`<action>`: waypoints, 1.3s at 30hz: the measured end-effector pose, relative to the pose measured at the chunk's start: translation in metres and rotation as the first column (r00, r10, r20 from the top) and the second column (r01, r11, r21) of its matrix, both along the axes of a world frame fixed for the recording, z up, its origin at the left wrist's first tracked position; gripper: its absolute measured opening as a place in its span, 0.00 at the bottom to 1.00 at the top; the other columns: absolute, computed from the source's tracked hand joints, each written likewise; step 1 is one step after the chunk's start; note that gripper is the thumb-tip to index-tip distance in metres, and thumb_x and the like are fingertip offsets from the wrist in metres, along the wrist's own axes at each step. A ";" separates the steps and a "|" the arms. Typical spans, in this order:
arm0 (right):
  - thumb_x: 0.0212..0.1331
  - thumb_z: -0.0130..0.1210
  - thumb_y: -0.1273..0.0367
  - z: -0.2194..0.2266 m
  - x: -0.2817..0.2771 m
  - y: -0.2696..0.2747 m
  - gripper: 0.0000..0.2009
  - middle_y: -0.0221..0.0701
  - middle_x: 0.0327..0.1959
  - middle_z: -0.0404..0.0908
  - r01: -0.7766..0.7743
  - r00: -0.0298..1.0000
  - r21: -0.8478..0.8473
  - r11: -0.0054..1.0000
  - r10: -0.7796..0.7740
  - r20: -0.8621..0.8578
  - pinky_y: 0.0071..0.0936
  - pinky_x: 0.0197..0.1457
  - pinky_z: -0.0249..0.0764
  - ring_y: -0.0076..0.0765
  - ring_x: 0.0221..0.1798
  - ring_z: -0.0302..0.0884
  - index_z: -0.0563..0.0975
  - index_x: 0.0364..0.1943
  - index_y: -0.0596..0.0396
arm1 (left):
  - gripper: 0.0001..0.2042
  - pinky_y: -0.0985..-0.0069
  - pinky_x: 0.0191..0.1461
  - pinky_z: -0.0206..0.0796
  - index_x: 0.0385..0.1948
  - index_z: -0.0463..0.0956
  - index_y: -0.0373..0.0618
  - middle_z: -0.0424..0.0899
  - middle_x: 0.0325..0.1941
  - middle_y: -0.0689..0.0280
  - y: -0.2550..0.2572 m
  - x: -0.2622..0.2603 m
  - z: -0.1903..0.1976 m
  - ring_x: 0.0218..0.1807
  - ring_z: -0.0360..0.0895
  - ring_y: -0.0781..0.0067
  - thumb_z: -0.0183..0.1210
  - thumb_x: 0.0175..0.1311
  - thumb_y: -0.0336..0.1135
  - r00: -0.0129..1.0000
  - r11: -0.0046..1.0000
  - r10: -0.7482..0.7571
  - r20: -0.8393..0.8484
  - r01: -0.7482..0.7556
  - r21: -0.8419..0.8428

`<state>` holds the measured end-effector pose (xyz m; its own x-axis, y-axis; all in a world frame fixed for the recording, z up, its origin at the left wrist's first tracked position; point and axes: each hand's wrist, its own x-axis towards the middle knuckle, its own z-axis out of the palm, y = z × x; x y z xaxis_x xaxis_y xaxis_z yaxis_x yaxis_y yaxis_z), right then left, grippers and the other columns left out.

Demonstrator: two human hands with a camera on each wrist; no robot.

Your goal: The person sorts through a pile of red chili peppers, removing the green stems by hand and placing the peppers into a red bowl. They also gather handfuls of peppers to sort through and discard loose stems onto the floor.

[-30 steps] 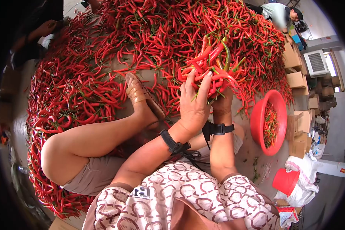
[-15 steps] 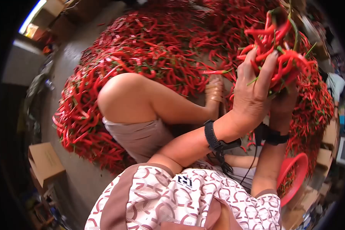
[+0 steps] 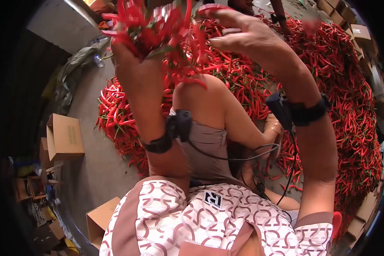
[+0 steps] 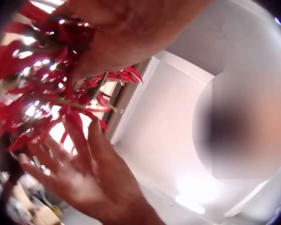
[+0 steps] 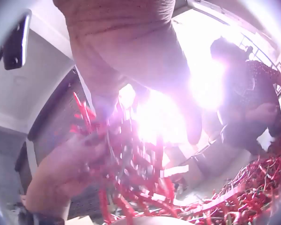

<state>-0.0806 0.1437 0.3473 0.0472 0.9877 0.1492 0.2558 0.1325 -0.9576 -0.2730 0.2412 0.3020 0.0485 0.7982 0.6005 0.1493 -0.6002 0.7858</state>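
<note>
A blurred bunch of red peppers with green stems (image 3: pixel 158 34) sits in the left hand (image 3: pixel 134 64), whose fingers are curled around its lower side. The right hand (image 3: pixel 251 36) is just right of the bunch, its fingers spread and one pepper against its fingertips. In the left wrist view, peppers (image 4: pixel 42 89) fill the left side, and the right hand (image 4: pixel 93 183) shows below them with fingers apart. From the right wrist, the left hand (image 5: pixel 70 164) grips the peppers (image 5: pixel 136 164) beneath the right hand (image 5: pixel 126 51). Glare and blur hide some fingertips.
Loose red peppers (image 3: pixel 337 94) are heaped around the seated person's bent leg (image 3: pixel 205 100). Cardboard boxes (image 3: pixel 68 136) stand on the floor at the left. Another person (image 5: pixel 248 93) is beyond the heap. Cables hang between the wrist cameras.
The head view has swung left. Both hands earlier held the bunch together; now the right hand has come away and the left hand carries it at the left.
</note>
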 end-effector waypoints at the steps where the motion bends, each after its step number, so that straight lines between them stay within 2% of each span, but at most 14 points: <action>1: 0.59 0.56 0.65 -0.010 0.010 0.002 0.24 0.36 0.50 0.77 0.038 0.999 -0.051 0.998 -0.038 -0.003 0.26 0.52 0.74 0.27 0.50 0.75 0.69 0.59 0.56 | 0.28 0.62 0.52 0.69 0.49 0.69 0.38 0.78 0.45 0.52 0.008 -0.017 -0.003 0.45 0.77 0.51 0.71 0.43 0.32 0.980 0.995 0.103 -0.168 -0.102 0.012; 6: 0.60 0.56 0.65 -0.059 0.054 -0.058 0.20 0.29 0.45 0.80 0.226 0.956 -0.327 0.918 -0.274 -0.107 0.21 0.46 0.74 0.23 0.44 0.77 0.72 0.55 0.58 | 0.32 0.64 0.60 0.65 0.57 0.69 0.42 0.76 0.54 0.52 -0.004 -0.034 -0.011 0.55 0.73 0.52 0.68 0.43 0.28 0.858 0.964 0.251 -0.447 -0.179 0.197; 10: 0.60 0.54 0.66 -0.128 0.086 -0.155 0.17 0.30 0.43 0.80 0.417 0.855 -0.392 0.820 -0.500 -0.136 0.25 0.45 0.76 0.26 0.45 0.78 0.74 0.52 0.59 | 0.26 0.63 0.55 0.67 0.49 0.72 0.42 0.76 0.49 0.52 -0.066 0.037 -0.001 0.51 0.74 0.52 0.66 0.41 0.27 0.900 0.914 -0.348 -0.262 0.388 0.120; 13: 0.62 0.52 0.67 -0.178 0.103 -0.248 0.15 0.30 0.42 0.80 0.544 0.692 -0.516 0.661 -0.701 -0.169 0.27 0.45 0.76 0.27 0.45 0.79 0.74 0.52 0.57 | 0.17 0.59 0.49 0.67 0.39 0.71 0.41 0.76 0.40 0.53 -0.127 0.100 -0.035 0.44 0.74 0.52 0.63 0.44 0.28 0.623 0.665 -0.727 -0.289 0.744 -0.069; 16: 0.61 0.54 0.65 -0.226 0.103 -0.341 0.14 0.28 0.41 0.80 0.688 0.516 -0.562 0.460 -0.854 -0.068 0.26 0.42 0.76 0.26 0.43 0.79 0.74 0.49 0.54 | 0.25 0.64 0.46 0.70 0.45 0.73 0.41 0.77 0.38 0.56 -0.178 0.161 -0.120 0.41 0.76 0.56 0.66 0.38 0.27 0.349 0.504 -0.779 -0.521 0.843 -0.190; 18: 0.58 0.58 0.62 -0.245 0.089 -0.402 0.16 0.27 0.39 0.80 0.760 0.382 -0.575 0.304 -0.924 0.017 0.25 0.39 0.75 0.26 0.40 0.78 0.75 0.47 0.53 | 0.21 0.63 0.43 0.70 0.44 0.72 0.41 0.77 0.37 0.57 -0.192 0.182 -0.170 0.39 0.76 0.57 0.63 0.42 0.27 0.214 0.353 -0.901 -0.378 0.868 -0.350; 20: 0.56 0.60 0.60 -0.277 0.074 -0.463 0.21 0.29 0.42 0.79 0.781 0.199 -0.624 0.034 -0.960 0.197 0.28 0.39 0.76 0.28 0.43 0.78 0.73 0.51 0.53 | 0.14 0.62 0.40 0.67 0.40 0.72 0.42 0.76 0.33 0.56 -0.218 0.223 -0.246 0.36 0.74 0.57 0.58 0.48 0.27 0.273 0.321 -0.947 -0.170 0.835 -0.446; 21: 0.54 0.62 0.60 -0.320 0.077 -0.508 0.23 0.31 0.41 0.78 0.796 0.193 -0.605 0.019 -0.955 0.224 0.30 0.35 0.76 0.29 0.40 0.77 0.72 0.51 0.56 | 0.11 0.61 0.38 0.66 0.38 0.71 0.42 0.76 0.32 0.56 -0.235 0.234 -0.278 0.35 0.73 0.56 0.55 0.51 0.26 0.315 0.292 -0.948 -0.038 0.818 -0.495; 23: 0.48 0.67 0.61 -0.326 0.056 -0.531 0.25 0.33 0.28 0.79 0.819 0.052 -0.534 -0.210 -0.899 0.435 0.28 0.21 0.73 0.28 0.27 0.77 0.74 0.46 0.63 | 0.15 0.59 0.42 0.68 0.41 0.69 0.39 0.77 0.33 0.53 -0.242 0.231 -0.260 0.40 0.75 0.52 0.57 0.49 0.28 0.163 0.467 -0.752 -0.639 0.816 -0.342; 26: 0.44 0.69 0.61 -0.332 0.051 -0.539 0.27 0.40 0.33 0.80 0.691 0.104 -0.646 -0.324 -0.840 0.533 0.35 0.26 0.78 0.36 0.31 0.81 0.73 0.45 0.65 | 0.17 0.60 0.43 0.71 0.41 0.70 0.39 0.78 0.38 0.55 -0.263 0.234 -0.280 0.43 0.76 0.51 0.60 0.50 0.34 0.144 0.493 -0.494 -0.858 0.859 -0.140; 29: 0.46 0.68 0.63 -0.336 0.063 -0.522 0.33 0.44 0.43 0.77 0.564 0.217 -0.770 -0.298 -0.846 0.486 0.46 0.34 0.79 0.41 0.41 0.79 0.65 0.55 0.63 | 0.19 0.62 0.38 0.73 0.45 0.71 0.40 0.79 0.41 0.59 -0.291 0.236 -0.293 0.45 0.76 0.56 0.60 0.52 0.37 0.136 0.552 -0.253 -0.958 0.833 -0.028; 33: 0.44 0.70 0.63 -0.342 0.081 -0.499 0.36 0.45 0.45 0.76 0.652 0.312 -0.714 -0.254 -0.769 0.558 0.40 0.28 0.80 0.40 0.36 0.80 0.63 0.56 0.64 | 0.18 0.62 0.33 0.73 0.46 0.71 0.43 0.79 0.42 0.63 -0.322 0.244 -0.286 0.45 0.76 0.62 0.58 0.54 0.40 -0.214 0.564 -0.131 -0.968 0.786 -0.251; 36: 0.42 0.71 0.64 -0.332 0.083 -0.477 0.37 0.45 0.45 0.76 0.691 0.306 -0.687 -0.225 -0.770 0.560 0.37 0.25 0.79 0.40 0.35 0.81 0.63 0.55 0.66 | 0.19 0.62 0.32 0.72 0.46 0.71 0.41 0.79 0.40 0.61 -0.332 0.242 -0.283 0.43 0.78 0.61 0.58 0.54 0.39 -0.284 0.574 0.008 -0.959 0.787 -0.228; 39: 0.40 0.72 0.63 -0.342 0.081 -0.467 0.34 0.48 0.43 0.78 0.729 0.317 -0.650 -0.213 -0.737 0.597 0.40 0.31 0.78 0.46 0.39 0.81 0.67 0.50 0.68 | 0.17 0.66 0.32 0.72 0.45 0.71 0.39 0.79 0.37 0.59 -0.340 0.243 -0.328 0.40 0.79 0.63 0.56 0.55 0.37 -0.056 0.542 -0.036 -0.998 0.837 -0.067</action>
<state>0.0003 -0.3232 0.0057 0.8258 -0.1496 -0.5438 -0.4030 -0.8311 -0.3833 -0.0296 -0.0986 -0.0255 0.9921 -0.0728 -0.1020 -0.0839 -0.9905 -0.1086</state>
